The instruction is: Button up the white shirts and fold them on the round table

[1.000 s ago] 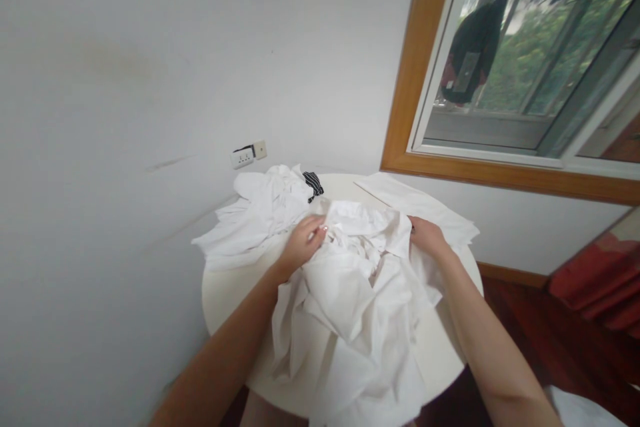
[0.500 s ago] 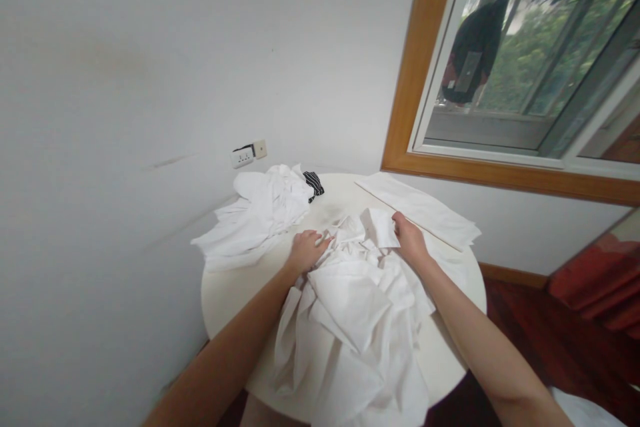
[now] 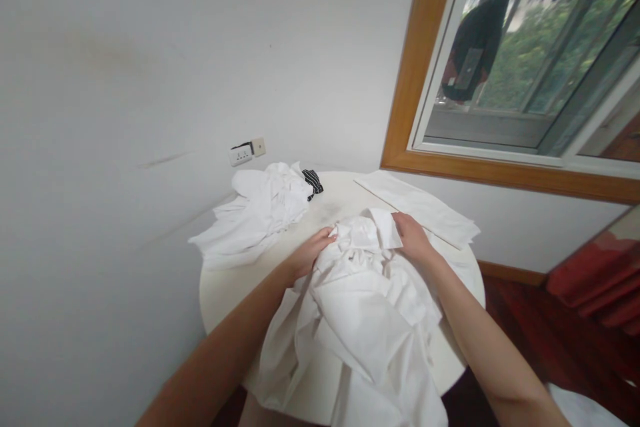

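Observation:
A white gathered cloth garment [image 3: 365,300] lies across the near half of the round white table [image 3: 225,293] and hangs over its front edge. My left hand [image 3: 313,250] pinches the gathered band at its left end, fingers closed on the fabric. At the other end, my right hand [image 3: 411,235] grips the flat white band between thumb and fingers. Between the hands the band runs roughly level, and bunched folds spread from it toward me. Which kind of garment it is, I cannot tell.
Crumpled white cloth [image 3: 260,210] is heaped at the table's back left, beside a black-and-white striped piece [image 3: 313,181]. Folded white fabric [image 3: 420,203] lies at the back right. A wall socket [image 3: 241,155] and a wood-framed window [image 3: 400,113] are behind.
My left hand has closed on the band's left end. The band between my hands is now straighter, and the folds below have spread out toward me.

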Available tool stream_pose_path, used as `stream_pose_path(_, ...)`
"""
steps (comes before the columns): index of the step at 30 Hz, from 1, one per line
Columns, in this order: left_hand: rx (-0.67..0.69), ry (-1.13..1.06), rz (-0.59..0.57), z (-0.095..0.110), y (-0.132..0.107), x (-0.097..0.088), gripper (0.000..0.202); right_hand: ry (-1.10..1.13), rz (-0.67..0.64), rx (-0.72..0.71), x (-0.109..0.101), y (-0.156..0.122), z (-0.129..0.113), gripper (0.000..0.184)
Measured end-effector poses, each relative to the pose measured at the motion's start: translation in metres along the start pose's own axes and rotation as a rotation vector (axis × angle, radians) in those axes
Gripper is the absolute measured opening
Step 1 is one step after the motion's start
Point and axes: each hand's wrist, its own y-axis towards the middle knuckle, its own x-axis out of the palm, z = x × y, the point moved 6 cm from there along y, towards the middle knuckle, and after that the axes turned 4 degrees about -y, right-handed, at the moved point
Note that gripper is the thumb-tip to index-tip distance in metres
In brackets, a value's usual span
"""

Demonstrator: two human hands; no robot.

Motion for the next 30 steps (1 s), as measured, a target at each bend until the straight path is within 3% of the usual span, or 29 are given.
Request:
stream_pose_path(3, 0.006, -0.128, 0.025, 0.004, 0.0, -0.001, 0.036, 0.111, -0.086, -0.08, 0.008, 0.002, 0.004, 0.035)
stream_pose_path(6, 0.035, -0.072, 0.138, 0.004, 0.003, -0.011, 0.034, 0.108, -0.159, -0.046, 0.014, 0.001, 0.011, 0.033)
stream_pose_path(8, 0.067, 0.03, 0.207, 0.005, 0.003, -0.018, 0.035, 0.044, -0.182, 0.042, 0.016, -0.001, 0.017, 0.029)
stream_pose_path(11, 0.121, 0.206, 0.272, 0.01, 0.001, -0.03, 0.053, -0.098, -0.212, 0.189, 0.014, -0.004, 0.023, 0.027)
stream_pose_path(15, 0.043, 0.615, 0.304, 0.017, -0.002, -0.049, 0.073, -0.237, -0.248, 0.303, 0.009, -0.005, 0.03, 0.03)
stream_pose_path(19, -0.077, 1.114, 0.162, 0.031, -0.006, -0.057, 0.045, -0.296, -0.306, 0.253, 0.002, -0.007, 0.039, 0.034)
stream_pose_path(22, -0.173, 1.303, 0.002, 0.051, -0.019, -0.055, 0.044, -0.243, -0.41, 0.127, -0.01, -0.014, 0.047, 0.034)
stream_pose_path(27, -0.083, 1.216, -0.336, 0.103, -0.038, -0.032, 0.051, 0.072, -0.653, -0.04, -0.053, -0.023, 0.054, 0.032)
stream_pose_path(29, -0.061, 1.157, -0.313, 0.119, -0.028, -0.032, 0.054, -0.003, -0.627, -0.02, -0.067, -0.012, 0.057, 0.031)
stream_pose_path(30, -0.055, 1.164, -0.24, 0.124, -0.017, -0.035, 0.056, -0.11, -0.568, 0.022, -0.071, -0.003, 0.059, 0.031)
